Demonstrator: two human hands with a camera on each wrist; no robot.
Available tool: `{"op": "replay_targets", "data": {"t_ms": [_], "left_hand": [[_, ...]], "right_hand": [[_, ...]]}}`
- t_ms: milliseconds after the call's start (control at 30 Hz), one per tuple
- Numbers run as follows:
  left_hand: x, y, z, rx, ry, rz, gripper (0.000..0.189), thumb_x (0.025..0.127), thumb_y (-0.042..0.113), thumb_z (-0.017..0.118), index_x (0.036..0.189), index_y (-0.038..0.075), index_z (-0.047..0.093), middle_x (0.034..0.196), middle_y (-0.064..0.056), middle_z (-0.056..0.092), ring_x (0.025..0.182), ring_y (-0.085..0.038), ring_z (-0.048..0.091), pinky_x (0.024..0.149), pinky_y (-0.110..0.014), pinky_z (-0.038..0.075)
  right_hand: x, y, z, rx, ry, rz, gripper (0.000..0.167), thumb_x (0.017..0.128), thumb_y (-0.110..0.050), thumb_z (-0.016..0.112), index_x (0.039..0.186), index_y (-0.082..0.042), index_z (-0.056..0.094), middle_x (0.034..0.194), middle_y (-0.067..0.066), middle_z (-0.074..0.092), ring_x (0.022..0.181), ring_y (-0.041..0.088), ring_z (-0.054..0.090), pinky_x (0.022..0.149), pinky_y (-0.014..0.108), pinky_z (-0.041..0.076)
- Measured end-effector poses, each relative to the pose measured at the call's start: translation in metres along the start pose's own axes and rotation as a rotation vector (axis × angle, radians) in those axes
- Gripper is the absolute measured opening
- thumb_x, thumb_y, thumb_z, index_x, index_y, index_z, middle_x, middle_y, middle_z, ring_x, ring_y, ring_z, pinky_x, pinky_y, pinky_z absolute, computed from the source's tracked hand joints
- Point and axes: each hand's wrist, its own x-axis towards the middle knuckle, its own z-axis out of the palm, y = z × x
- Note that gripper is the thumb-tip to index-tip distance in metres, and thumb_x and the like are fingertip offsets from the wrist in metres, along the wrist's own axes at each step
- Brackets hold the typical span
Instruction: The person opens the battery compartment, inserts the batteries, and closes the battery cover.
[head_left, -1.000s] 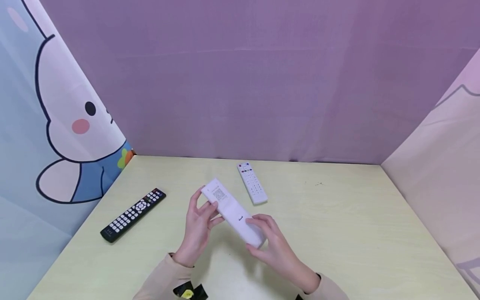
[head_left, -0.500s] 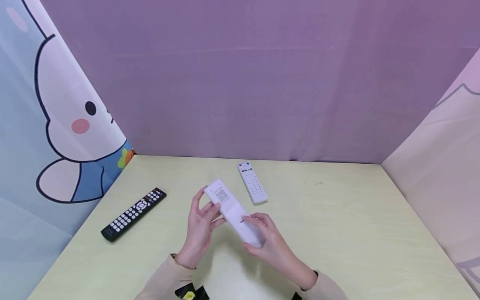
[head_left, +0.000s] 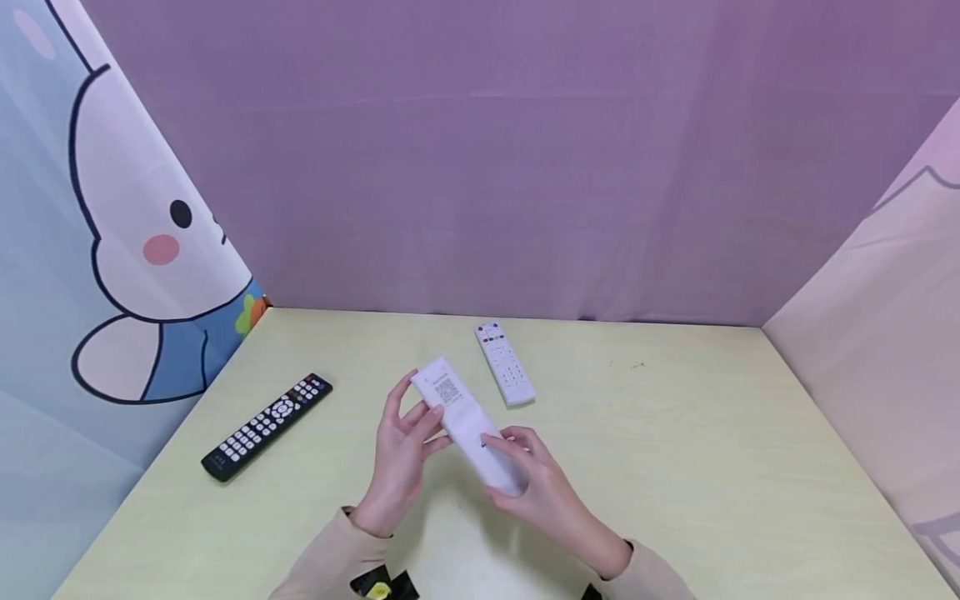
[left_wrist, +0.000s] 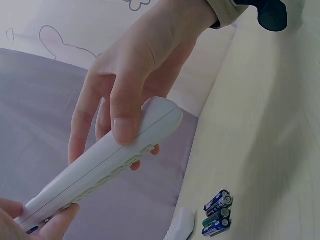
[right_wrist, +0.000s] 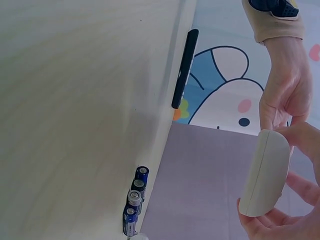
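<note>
A white remote control (head_left: 461, 417) is held above the table, its back with a printed QR label facing up. My left hand (head_left: 397, 471) grips its far end, with fingers along the side. My right hand (head_left: 551, 504) holds its near end, with a finger over the small dark mark on the back and the thumb at the lower edge. The left wrist view shows the buttons facing down. Several blue batteries (left_wrist: 218, 202), one partly green, stand or lie on the table; the same batteries (right_wrist: 134, 197) show in the right wrist view. They are not visible in the head view.
Another white remote (head_left: 505, 364) lies button side up behind the held one. To the left lies a black remote (head_left: 266, 427) with pale buttons. A purple cloth (head_left: 480, 167) backs the table, with printed cloths at both sides.
The held remote has shifted slightly to the right at its far end. My right finger has moved onto the dark mark on its back. The two remotes on the table stay put.
</note>
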Motion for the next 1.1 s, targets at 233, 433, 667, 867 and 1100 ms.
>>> {"op": "replay_targets", "data": {"t_ms": [233,433,667,867,1100], "left_hand": [[-0.0019,0.0003,0.0004,0.034,-0.001,0.001,0.061,0.085,-0.008,0.047,0.137,0.012,0.023,0.117,-0.022,0.053,0.081,-0.015,0.063,0.068,-0.03,0.055],[-0.0028,-0.0001,0.0019,0.024,0.006,-0.012,0.061,0.085,-0.009,0.047,0.137,0.012,0.024,0.117,-0.022,0.053,0.081,-0.014,0.063,0.067,-0.028,0.055],[-0.004,-0.0006,0.0039,0.027,0.002,-0.013,0.06,0.085,-0.009,0.047,0.136,0.012,0.024,0.12,-0.024,0.051,0.083,-0.014,0.063,0.068,-0.029,0.054],[-0.0047,-0.0001,0.0035,0.012,0.003,-0.014,0.059,0.085,-0.008,0.047,0.136,0.012,0.024,0.119,-0.021,0.052,0.082,-0.014,0.063,0.067,-0.028,0.054],[-0.0032,-0.0004,0.0007,0.008,0.015,-0.007,0.059,0.085,-0.008,0.047,0.136,0.012,0.024,0.119,-0.02,0.053,0.081,-0.014,0.063,0.068,-0.029,0.054]], "right_hand": [[-0.0009,-0.0003,-0.0004,-0.001,0.006,-0.024,0.057,0.058,-0.009,0.078,0.111,-0.005,0.057,0.105,0.011,0.051,0.086,0.02,0.056,0.065,0.024,0.053],[-0.0012,-0.0015,-0.0008,0.012,0.002,-0.004,0.056,0.058,-0.009,0.079,0.109,-0.006,0.056,0.103,0.008,0.051,0.086,0.019,0.055,0.064,0.024,0.053],[-0.0022,-0.0022,-0.0015,0.004,0.0,0.024,0.056,0.056,-0.008,0.079,0.106,-0.007,0.054,0.102,0.006,0.051,0.087,0.017,0.054,0.064,0.024,0.052],[-0.0026,-0.0024,-0.0016,-0.004,-0.007,0.016,0.059,0.057,-0.007,0.079,0.108,-0.007,0.051,0.104,0.005,0.052,0.09,0.016,0.053,0.066,0.025,0.052],[-0.002,-0.0052,-0.0015,0.007,0.023,0.024,0.054,0.061,-0.006,0.078,0.109,-0.006,0.052,0.113,0.014,0.049,0.1,0.025,0.052,0.073,0.031,0.053]]}}
